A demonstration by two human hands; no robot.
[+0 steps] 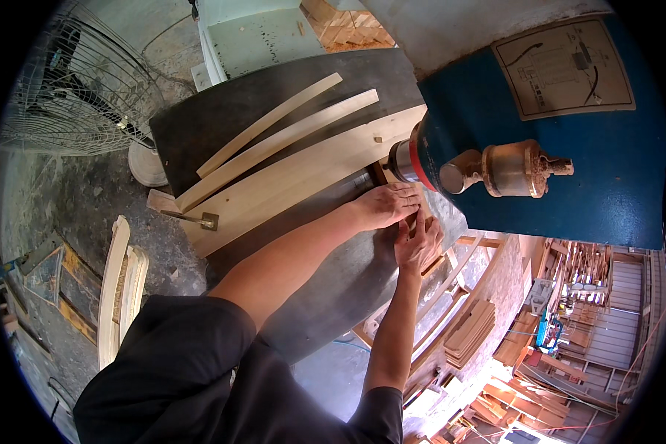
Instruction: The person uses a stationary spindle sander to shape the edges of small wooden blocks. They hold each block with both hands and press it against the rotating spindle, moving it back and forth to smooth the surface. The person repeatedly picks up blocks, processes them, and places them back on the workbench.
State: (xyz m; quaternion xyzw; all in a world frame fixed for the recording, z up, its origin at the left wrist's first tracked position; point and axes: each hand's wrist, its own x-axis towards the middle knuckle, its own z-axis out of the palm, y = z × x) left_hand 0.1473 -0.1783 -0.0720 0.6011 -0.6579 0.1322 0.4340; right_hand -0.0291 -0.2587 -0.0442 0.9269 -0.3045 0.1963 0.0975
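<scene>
Both my hands are close together on the dark machine table (296, 259), just below the machine's spindle head (405, 160), which has a red ring. My left hand (386, 206) has its fingers bent together over a narrow brown wood strip (378, 174). One end of the strip shows past the fingers, near the spindle. My right hand (419, 243) closes on the near part of the strip, its fingers meeting those of the left. Most of the strip is hidden under my hands. Beside them a wide pale board (296, 174) lies along the table.
A metal clamp (209, 221) sits on the board's left end. Two curved pale strips (274, 122) lie behind it. The blue machine body (555, 163) with a metal fitting (514, 169) overhangs at right. A fan (81, 89) stands left; stacked wood pieces (470, 333) lie at lower right.
</scene>
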